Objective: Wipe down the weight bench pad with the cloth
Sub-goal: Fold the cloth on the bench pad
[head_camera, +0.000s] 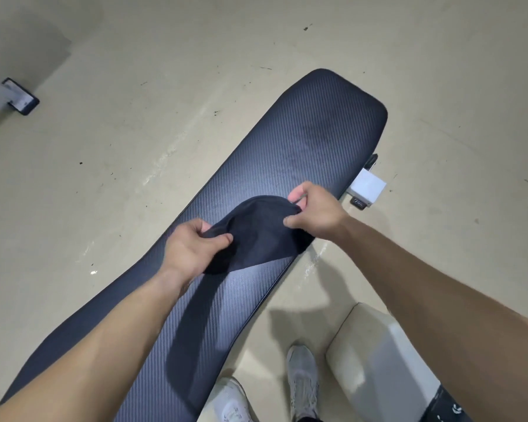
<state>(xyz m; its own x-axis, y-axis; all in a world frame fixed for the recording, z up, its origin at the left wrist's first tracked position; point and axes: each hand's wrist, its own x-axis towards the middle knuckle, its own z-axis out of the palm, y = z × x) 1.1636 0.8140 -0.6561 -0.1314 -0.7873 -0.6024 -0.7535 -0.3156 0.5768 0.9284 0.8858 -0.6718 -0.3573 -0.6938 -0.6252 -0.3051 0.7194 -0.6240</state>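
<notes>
Head view: left hand (189, 248) and right hand (314, 212) pinch the cloth (256, 234), hiding some bench pad (317, 132).

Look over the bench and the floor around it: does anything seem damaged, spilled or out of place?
Nothing looks damaged or spilled. The bench pad has a faint darker patch near its far end, and the floor shows dark specks and pale scuffs beside the pad. The left hand and right hand pinch the cloth.
</notes>
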